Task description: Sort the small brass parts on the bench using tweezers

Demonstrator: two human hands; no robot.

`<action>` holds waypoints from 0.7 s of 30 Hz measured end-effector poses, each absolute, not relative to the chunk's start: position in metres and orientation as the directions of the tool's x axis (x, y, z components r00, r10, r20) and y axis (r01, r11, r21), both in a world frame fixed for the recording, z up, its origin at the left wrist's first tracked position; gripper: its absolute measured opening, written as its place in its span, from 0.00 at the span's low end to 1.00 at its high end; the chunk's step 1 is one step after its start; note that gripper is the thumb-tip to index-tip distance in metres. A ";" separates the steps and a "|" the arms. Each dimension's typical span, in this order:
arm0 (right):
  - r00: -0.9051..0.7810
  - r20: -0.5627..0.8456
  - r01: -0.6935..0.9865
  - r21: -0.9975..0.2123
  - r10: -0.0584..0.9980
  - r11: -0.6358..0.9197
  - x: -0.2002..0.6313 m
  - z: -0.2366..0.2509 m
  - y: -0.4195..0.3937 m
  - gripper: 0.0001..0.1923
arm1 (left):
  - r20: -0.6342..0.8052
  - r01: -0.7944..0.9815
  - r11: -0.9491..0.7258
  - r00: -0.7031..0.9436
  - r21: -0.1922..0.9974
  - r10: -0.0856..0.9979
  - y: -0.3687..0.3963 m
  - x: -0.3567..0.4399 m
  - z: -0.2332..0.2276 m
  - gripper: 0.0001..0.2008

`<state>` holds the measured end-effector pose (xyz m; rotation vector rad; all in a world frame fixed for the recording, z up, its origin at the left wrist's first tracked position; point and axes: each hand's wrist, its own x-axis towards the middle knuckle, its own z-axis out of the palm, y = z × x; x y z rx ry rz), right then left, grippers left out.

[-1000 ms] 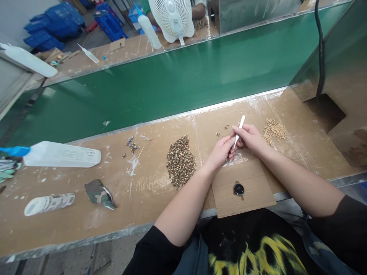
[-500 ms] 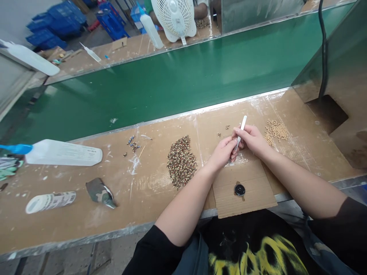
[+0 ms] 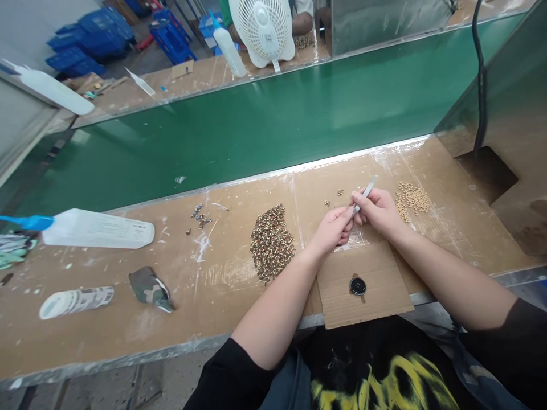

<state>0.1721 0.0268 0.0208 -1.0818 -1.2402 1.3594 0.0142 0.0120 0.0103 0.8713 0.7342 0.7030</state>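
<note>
Two white squeeze bottles hold something I cannot see: one bottle (image 3: 96, 229) with a blue tip lies on its side at the far left of the near table (image 3: 453, 228), and another bottle (image 3: 228, 48) stands far away on the other bench beside a white fan (image 3: 261, 28). A small white tube (image 3: 76, 301) also lies on its side near the left front edge, close to a scrap of camouflage cloth (image 3: 150, 289). There are two hands at work in the middle right of the table. The right hand (image 3: 380, 212) is curled tight around thin silver tweezers (image 3: 365, 195), which tilt up and away to the right. The left hand (image 3: 331, 230) is pinched shut at the fingertips, right against the tip of the tweezers, on something too small to make out. The tweezers look flat, shiny and narrow. There are two piles of little parts: a big dark pile of brown and gold rings (image 3: 271, 242) just left of the hands, and a smaller pile of pale beads (image 3: 411, 198) just right of them. One black round button (image 3: 357, 286) sits on a piece of cardboard (image 3: 380, 296) close to the person. A green belt (image 3: 256, 131) runs along the far side of the table.
</note>
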 end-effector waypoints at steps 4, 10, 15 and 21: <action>-0.097 0.050 -0.022 -0.999 0.994 0.048 0.176 0.023 0.026 0.27 | -0.234 -0.265 0.425 0.536 0.866 0.811 0.014 0.014 0.007 0.26; 0.007 0.179 -0.044 -0.983 0.984 0.179 0.184 0.023 0.029 0.25 | -0.180 -0.336 0.384 0.505 0.860 0.844 0.017 0.014 0.002 0.26; 0.345 0.240 -0.178 -0.933 0.907 0.314 0.204 0.022 0.051 0.25 | -0.146 -0.441 0.363 0.452 0.821 0.880 0.017 0.009 0.001 0.25; 0.290 0.248 -0.157 -0.940 0.924 0.301 0.200 0.021 0.048 0.24 | -0.250 -0.783 0.339 0.240 0.521 0.938 0.029 0.000 0.017 0.20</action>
